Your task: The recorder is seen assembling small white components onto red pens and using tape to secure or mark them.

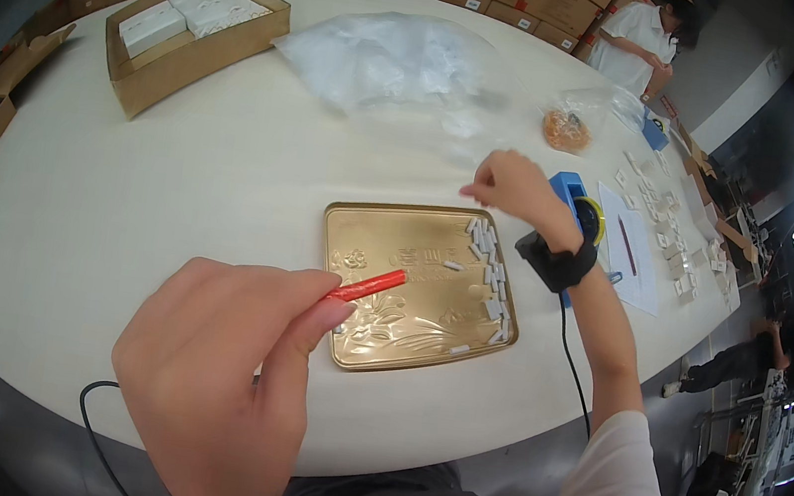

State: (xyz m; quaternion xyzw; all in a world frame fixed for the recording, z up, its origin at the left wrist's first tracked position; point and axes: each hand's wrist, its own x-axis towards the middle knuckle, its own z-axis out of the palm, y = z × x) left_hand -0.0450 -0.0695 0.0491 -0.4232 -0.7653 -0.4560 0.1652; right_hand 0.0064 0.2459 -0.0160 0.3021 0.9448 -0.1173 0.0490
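Red rod [370, 286]: one, in hand, above the left half of the gold tray [439, 306].
Counter [121, 212]: white, broad; carries the tray toward its near side.
Tray: shallow, rimmed, embossed; partly stocked along the right edge, largely bare at middle and left. Stage, as judged: work under way, rod not laid down; whether the tray's loose contents are finished or waiting, and how much is left, cannot be told.
Left hand [222, 356]: thumb and forefinger pinched on the rod's near end, parted only by its thickness; other fingers mostly hidden.
Right hand [522, 192]: above the counter, near the tray's far right corner; fingers curled inward, exact gap unclear, and whether anything is between them cannot be told.
Rod, detail: slim, far end free, pointing right.
White pieces [492, 310]: short, loose, several, mostly clustered at right.
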